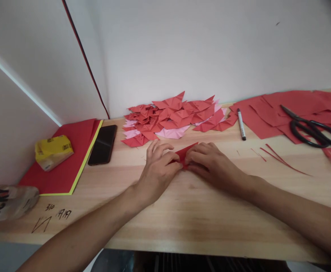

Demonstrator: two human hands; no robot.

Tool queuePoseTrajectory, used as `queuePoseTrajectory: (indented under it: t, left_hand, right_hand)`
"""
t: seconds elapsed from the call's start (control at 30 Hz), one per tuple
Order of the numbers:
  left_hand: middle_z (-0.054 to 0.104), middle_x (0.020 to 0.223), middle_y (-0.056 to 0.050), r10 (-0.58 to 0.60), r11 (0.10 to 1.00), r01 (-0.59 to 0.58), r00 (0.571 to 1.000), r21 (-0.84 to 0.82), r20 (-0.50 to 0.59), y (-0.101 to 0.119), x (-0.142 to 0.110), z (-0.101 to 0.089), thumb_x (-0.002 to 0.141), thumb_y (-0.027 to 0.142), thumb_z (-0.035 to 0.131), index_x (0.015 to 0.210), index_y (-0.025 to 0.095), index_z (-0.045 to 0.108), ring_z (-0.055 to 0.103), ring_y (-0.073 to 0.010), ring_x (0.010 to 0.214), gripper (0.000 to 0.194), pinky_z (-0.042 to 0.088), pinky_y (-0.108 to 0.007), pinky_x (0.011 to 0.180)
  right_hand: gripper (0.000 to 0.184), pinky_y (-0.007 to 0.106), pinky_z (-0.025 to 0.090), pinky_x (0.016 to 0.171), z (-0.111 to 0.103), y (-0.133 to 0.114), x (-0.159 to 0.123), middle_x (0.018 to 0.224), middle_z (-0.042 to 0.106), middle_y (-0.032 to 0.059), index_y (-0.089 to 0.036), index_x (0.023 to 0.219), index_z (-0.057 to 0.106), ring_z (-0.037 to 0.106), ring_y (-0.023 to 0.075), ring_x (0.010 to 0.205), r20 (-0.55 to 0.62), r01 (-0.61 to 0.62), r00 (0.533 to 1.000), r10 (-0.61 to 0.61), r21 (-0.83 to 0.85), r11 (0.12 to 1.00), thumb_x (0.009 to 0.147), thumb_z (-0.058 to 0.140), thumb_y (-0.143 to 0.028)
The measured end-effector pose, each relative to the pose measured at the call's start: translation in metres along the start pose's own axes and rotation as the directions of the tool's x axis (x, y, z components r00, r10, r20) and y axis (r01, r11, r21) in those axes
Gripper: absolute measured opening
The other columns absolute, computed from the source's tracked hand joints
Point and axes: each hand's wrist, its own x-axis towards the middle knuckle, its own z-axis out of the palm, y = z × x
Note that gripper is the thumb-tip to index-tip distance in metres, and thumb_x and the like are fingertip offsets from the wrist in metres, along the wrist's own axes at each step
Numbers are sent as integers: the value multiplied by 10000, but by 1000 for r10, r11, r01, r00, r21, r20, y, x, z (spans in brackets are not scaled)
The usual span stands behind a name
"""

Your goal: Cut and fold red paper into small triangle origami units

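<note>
Both hands meet over a small piece of folded red paper [184,152] at the middle of the wooden table. My left hand [161,170] pinches its near left edge between thumb and forefinger, the other fingers raised. My right hand [207,162] is closed on the paper's right side, its fingers curled and covering much of it. Just beyond the hands lies a heap of folded red and pink paper pieces [172,113] against the wall. How the lower part of the held paper is folded is hidden by the fingers.
On the right, scissors [309,130] lie on red paper sheets [264,113], with a marker [241,124] and thin red strips [281,160] nearby. At left are a phone [102,144], a red paper stack [66,173] under a yellow packet [54,151], and a clear bottle [12,204].
</note>
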Motion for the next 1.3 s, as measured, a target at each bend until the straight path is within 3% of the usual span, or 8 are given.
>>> queuePoseTrajectory:
  t: [0.27,0.77,0.97,1.3]
  left_hand:
    - [672,901,21,7,1000,-5,996,-22,89,-1,-7,-3,933,200,554,881,237,693,513,-161,1073,153,182,-484,1138]
    - [679,925,6,3,999,-11,977,40,213,7,-10,-17,882,53,544,954,214,669,437,-228,1251,216,145,-566,1159]
    - [679,921,5,15,999,-23,979,36,203,10,-11,-18,880,38,543,986,190,656,462,-221,1222,217,168,-540,1164]
    - [689,974,12,26,1000,-27,979,3,200,7,-12,-17,905,77,535,999,202,652,500,-191,1165,195,178,-511,1161]
  right_hand:
    - [129,337,359,803,-1,3,-1,898,646,24,-221,860,652,558,181,876,-11,-11,1000,11,31,999,938,551,-241]
    - [137,352,349,731,-1,-9,6,795,623,21,-198,781,592,542,193,759,27,-167,985,170,-83,983,906,537,-209]
    - [150,368,350,731,-2,-12,7,791,599,32,-191,780,575,533,206,763,47,-174,982,182,-130,976,913,509,-214]
    - [87,365,356,764,-1,-4,1,833,637,19,-219,820,605,552,200,805,12,-122,992,122,-8,993,895,562,-208]
